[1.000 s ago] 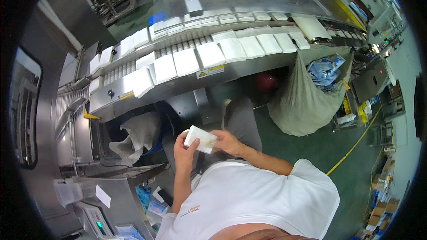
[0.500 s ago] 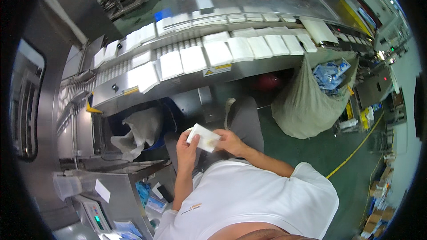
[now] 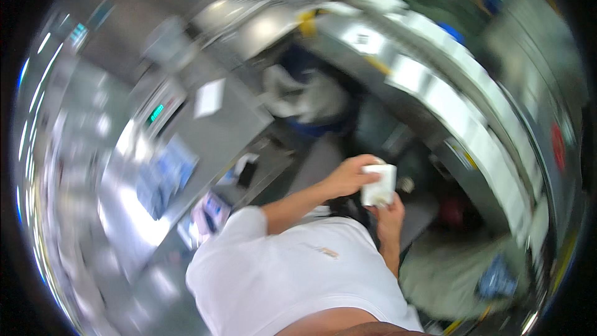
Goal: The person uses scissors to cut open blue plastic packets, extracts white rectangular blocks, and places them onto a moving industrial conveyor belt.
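Between my two hands I hold a small white folded pad [image 3: 380, 186], like a stack of folded wipes or tissues. My left hand [image 3: 351, 177] grips its upper left side, with the thumb across its face. The fingers of my right hand [image 3: 389, 214] close on its lower edge. The pad is over my lap, in front of my white shirt. More white folded pads [image 3: 440, 96] lie in rows along the curved-looking conveyor [image 3: 367, 56] to the right.
At left is a metal bench [image 3: 233, 124] with a digital scale [image 3: 166, 102], a white sheet [image 3: 209, 98] and blue packaging [image 3: 165, 177]. A pale cloth [image 3: 317, 96] hangs by a blue bin. A large sack [image 3: 448, 274] stands lower right. Motion blurs much of the scene.
My view has swung to the left, bringing the bench and scale further into the picture. Both hands still hold the white pad, now turned more upright.
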A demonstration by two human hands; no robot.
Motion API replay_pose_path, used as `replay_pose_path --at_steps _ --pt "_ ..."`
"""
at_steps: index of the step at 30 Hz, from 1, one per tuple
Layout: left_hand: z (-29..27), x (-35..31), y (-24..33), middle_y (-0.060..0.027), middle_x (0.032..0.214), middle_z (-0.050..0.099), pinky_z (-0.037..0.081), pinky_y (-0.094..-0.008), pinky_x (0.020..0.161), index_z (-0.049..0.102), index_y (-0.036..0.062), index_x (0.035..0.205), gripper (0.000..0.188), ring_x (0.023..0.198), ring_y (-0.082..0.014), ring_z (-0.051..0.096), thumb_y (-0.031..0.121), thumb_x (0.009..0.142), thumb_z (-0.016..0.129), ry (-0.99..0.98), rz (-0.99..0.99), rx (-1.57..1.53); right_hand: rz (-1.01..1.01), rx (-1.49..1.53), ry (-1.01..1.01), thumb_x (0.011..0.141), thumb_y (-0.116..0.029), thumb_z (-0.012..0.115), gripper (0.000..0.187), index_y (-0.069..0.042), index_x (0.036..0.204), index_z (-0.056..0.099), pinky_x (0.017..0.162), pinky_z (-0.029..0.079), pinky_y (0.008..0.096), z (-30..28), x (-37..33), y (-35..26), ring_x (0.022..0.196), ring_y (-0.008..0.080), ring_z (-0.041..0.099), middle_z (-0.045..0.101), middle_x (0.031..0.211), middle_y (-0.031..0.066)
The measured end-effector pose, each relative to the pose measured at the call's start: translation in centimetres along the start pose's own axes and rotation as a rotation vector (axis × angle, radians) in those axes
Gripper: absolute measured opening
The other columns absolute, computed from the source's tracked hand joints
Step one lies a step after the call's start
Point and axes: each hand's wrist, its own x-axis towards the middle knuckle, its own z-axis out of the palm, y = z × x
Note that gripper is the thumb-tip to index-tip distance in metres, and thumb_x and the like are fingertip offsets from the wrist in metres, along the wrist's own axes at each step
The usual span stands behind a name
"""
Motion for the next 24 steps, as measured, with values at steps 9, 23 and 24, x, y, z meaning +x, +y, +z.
replay_pose_path --at_steps 9,23,24 --pt "-13.1 -11.4 11.9 -0.0033 0.103 0.073 0.056 -0.0281 0.082 0.067 0.006 0.122 0.027 0.092 -0.0125 0.07 0.014 0.097 0.072 0.652 0.233 -0.045 0.054 -0.108 -0.346 0.103 -0.017 0.064 0.036 0.004 0.131 0.054 0.087 0.063 0.0367 1.2 1.3 -0.1 0.102 0.029 0.073 0.067 0.118 0.0197" --pt "-23.8 -16.0 11.5 -0.0199 0.103 0.073 0.057 -0.0413 0.081 0.069 -0.0025 0.112 0.045 0.091 -0.0318 0.072 0.033 0.087 0.08 1.241 0.161 1.053 0.03 -0.249 -0.456 0.104 -0.014 0.063 0.029 0.002 0.128 0.058 0.085 0.062 0.0328 4.8 4.0 -0.6 0.097 0.0247 0.074 0.07 0.114 0.0166" --pt "-25.3 -16.7 12.3 -0.0201 0.105 0.073 0.057 -0.042 0.082 0.069 -0.0012 0.114 0.048 0.092 -0.0339 0.072 0.036 0.087 0.08 1.28 0.141 1.1 0.031 -0.246 -0.457 0.104 -0.014 0.063 0.029 0.002 0.128 0.058 0.084 0.062 0.0329 4.6 4.0 -0.5 0.097 0.0245 0.074 0.07 0.114 0.0165"
